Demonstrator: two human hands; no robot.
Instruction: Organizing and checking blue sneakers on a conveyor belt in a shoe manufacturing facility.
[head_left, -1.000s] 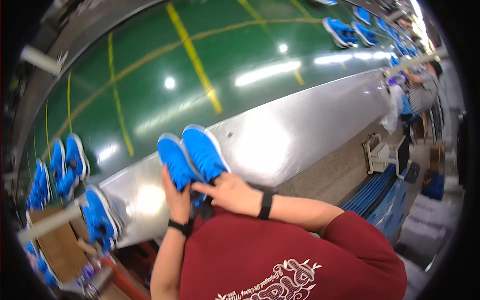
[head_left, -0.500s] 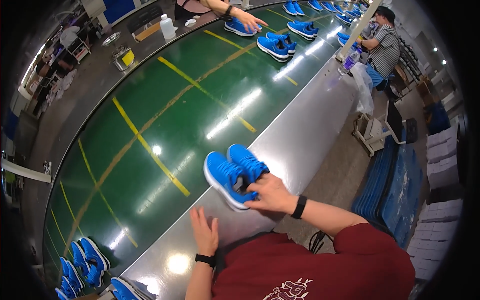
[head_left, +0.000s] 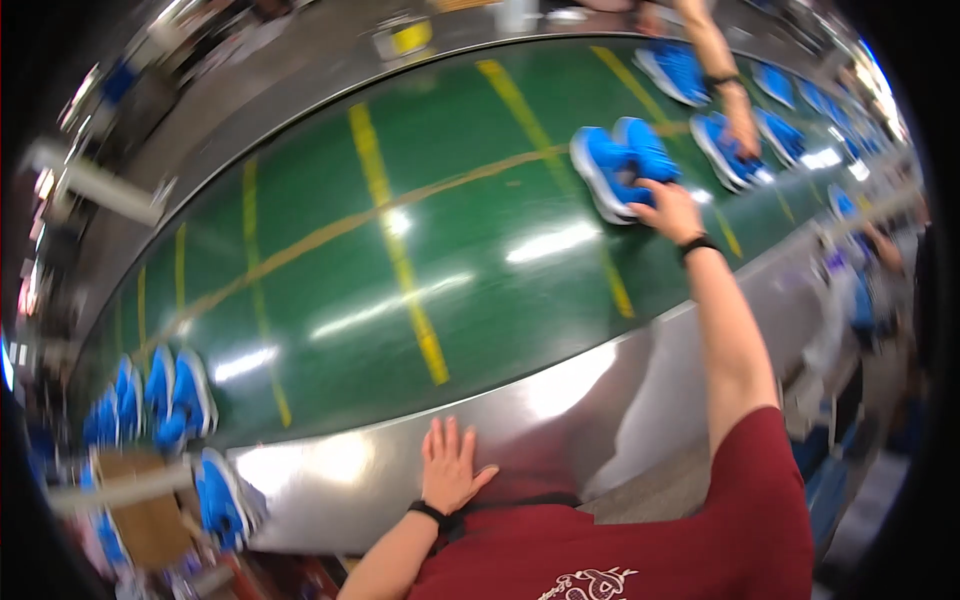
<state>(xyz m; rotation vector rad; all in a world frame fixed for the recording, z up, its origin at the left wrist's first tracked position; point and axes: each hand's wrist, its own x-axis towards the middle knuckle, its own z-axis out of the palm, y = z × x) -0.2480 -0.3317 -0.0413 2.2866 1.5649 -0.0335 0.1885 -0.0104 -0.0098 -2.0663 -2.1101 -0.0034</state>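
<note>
A pair of blue sneakers (head_left: 601, 168) with white soles is over the green conveyor belt (head_left: 480, 210), toes pointing away from me. My right hand (head_left: 668, 210), arm stretched out far to the right, is closed on the heel end of the pair. Whether the soles touch the belt I cannot tell. Flat on the metal ledge (head_left: 540, 425) rests my left hand (head_left: 452, 468), fingers spread, holding nothing.
Another person's hand (head_left: 740, 125) reaches onto a blue sneaker (head_left: 718, 150) just to the right. More blue shoes stand along the belt's far right. Several blue shoes (head_left: 188, 392) sit at its left end, near a brown carton (head_left: 145, 510) and a single shoe (head_left: 225, 500).
My right hand has carried the sneakers from the ledge edge outward and to the right, over the belt. My left hand has settled flat on the ledge. The view has turned.
</note>
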